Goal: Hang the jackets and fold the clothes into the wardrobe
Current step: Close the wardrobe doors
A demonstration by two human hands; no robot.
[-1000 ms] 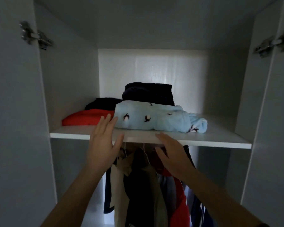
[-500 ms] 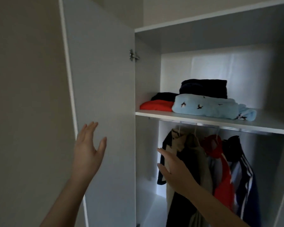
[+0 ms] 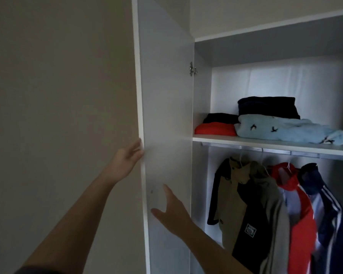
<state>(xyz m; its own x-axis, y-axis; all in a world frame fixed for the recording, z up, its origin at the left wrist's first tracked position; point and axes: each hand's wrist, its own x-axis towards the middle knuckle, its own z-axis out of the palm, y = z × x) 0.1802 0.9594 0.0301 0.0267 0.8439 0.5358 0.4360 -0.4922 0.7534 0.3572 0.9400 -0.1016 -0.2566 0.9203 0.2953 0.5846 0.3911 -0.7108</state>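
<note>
Left hand (image 3: pixel 127 161), fingers straight, touches door's (image 3: pixel 166 115) outer edge while right hand (image 3: pixel 172 212), open and spread, hovers by its inner face, likely to swing it shut, since folded clothes (image 3: pixel 285 129) sit along shelf's (image 3: pixel 246 140) front edge and jackets (image 3: pixel 265 204) hang from rail (image 3: pixel 275 150) beneath.

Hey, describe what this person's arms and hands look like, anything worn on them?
Both forearms are bare, with no watch, bracelet or glove visible on the left hand or right hand. A dark edge low on the left arm may be a sleeve.
</note>
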